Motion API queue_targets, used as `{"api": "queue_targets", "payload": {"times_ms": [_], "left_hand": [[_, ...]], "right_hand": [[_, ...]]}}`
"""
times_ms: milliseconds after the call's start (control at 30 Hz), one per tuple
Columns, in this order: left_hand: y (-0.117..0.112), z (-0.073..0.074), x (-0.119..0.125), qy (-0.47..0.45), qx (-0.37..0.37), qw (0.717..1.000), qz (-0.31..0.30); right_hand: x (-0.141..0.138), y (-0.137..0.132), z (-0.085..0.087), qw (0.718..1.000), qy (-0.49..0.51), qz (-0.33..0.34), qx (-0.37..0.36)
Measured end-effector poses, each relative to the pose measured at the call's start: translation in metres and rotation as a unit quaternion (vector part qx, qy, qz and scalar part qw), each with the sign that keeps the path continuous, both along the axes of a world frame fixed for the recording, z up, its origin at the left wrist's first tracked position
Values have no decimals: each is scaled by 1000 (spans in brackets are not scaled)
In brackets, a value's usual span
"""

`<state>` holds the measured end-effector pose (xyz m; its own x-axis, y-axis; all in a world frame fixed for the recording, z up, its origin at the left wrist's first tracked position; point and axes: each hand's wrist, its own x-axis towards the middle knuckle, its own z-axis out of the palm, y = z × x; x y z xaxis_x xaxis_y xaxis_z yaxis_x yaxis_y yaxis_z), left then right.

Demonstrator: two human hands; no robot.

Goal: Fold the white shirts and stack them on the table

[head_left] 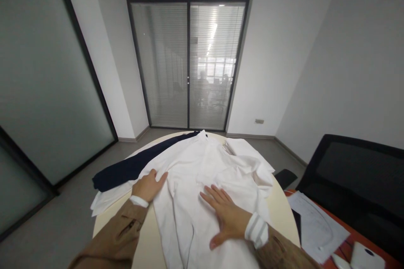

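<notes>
A white shirt (186, 201) lies spread and wrinkled over a round cream table (145, 243), its upper end pointing away from me. My left hand (147, 185) rests on the shirt's left side, thumb apart from the fingers, with part of the fingers hard to see. My right hand (227, 215) lies open on the middle of the shirt, fingers spread and palm down. A folded dark navy garment (126, 171) lies beside the shirt at the left. White cloth shows under the navy garment.
At the right stands a black mesh-back chair (353, 180). Near it, a paper sheet (315, 222) and a white device (366, 256) lie on an orange-red surface (342, 225). Glass doors with blinds (164, 71) stand beyond the table, and a frosted glass panel (47, 71) is at left.
</notes>
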<state>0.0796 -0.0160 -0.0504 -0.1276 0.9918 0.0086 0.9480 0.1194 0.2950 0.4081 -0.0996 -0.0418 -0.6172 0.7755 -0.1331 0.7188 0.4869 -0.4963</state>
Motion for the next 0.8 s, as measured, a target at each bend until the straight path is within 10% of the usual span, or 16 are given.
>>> {"api": "queue_targets", "payload": {"times_ms": [233, 467, 600, 800], "left_hand": [[-17, -20, -11, -140, 12, 979, -149], [11, 6, -69, -389, -53, 906, -161], [23, 7, -82, -344, -133, 916, -158], [58, -2, -67, -100, 46, 993, -33]], "right_hand": [[29, 12, -28, 999, -26, 17, -44], [46, 13, -18, 996, -41, 26, -70], [49, 16, -6, 991, -92, 30, -92], [9, 10, 17, 1000, -3, 13, 6]]}}
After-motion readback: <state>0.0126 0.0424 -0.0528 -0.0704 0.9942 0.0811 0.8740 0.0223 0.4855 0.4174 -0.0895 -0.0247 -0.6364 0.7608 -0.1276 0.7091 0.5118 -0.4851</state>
